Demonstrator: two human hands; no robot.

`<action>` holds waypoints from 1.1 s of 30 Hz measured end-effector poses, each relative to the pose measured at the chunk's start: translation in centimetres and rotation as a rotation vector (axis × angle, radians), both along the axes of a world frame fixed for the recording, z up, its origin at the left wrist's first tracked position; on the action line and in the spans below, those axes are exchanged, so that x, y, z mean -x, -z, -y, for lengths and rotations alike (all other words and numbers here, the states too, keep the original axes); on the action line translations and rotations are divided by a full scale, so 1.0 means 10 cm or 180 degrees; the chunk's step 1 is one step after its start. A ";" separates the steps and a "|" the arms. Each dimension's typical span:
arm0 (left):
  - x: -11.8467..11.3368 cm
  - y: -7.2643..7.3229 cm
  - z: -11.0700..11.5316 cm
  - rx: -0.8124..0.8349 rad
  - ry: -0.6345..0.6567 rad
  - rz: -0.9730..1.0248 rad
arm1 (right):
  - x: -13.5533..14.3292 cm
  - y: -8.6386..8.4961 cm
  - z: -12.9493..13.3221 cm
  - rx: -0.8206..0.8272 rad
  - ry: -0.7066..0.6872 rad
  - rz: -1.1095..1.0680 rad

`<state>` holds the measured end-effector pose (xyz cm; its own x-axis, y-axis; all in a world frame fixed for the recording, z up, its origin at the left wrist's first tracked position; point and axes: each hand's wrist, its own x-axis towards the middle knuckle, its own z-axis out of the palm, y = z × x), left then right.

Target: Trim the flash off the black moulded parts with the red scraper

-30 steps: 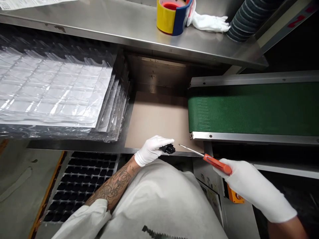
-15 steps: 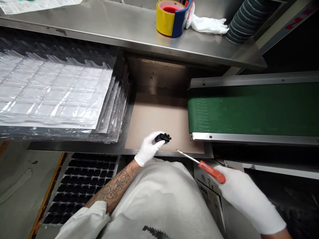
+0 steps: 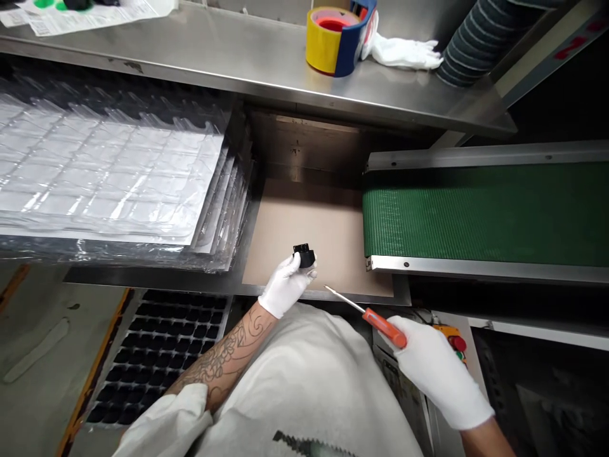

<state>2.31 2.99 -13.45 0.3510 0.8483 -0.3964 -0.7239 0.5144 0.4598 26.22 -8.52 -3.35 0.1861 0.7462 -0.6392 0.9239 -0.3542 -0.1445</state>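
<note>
The left hand (image 3: 285, 285) is closed around a small black part (image 3: 304, 256), pinched at the fingertips above the brown board (image 3: 309, 235) on the counter. The right hand (image 3: 435, 371) grips a knife (image 3: 368, 314) by its orange handle, blade aimed at the part but apart from it. Good work here likely wants the part held steady and fingers kept off the blade's line. The green conveyor belt (image 3: 485, 212) sits right, clear plastic trays (image 3: 109, 178) left, a tape roll (image 3: 333, 38) on the shelf above; nothing blocks the hands.

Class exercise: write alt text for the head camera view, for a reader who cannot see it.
A white-gloved left hand holds a small black part above a brown board, while the gloved right hand grips an orange-handled screwdriver pointing toward it. A green conveyor belt lies right, clear plastic trays left.
</note>
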 end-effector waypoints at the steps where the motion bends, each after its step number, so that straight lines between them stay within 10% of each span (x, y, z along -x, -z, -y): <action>1: 0.00 0.01 0.01 0.0041 -0.0012 0.0043 | 0.00 0.02 0.01 0.0009 0.0034 -0.0081; 18: 0.21 -0.16 -0.05 -0.1971 -0.0155 -0.2591 | -0.05 -0.16 -0.24 -0.0191 -0.0145 0.0051; 33: 0.49 0.03 -0.08 -0.1982 0.0892 -0.1864 | -0.16 -0.16 -0.20 -0.0057 -0.0120 -0.0442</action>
<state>-2.57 3.77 -13.74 0.4636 0.8830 -0.0739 -0.1713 0.1712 0.9702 27.80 -6.54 -1.74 0.0684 0.7625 -0.6433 0.9072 -0.3158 -0.2778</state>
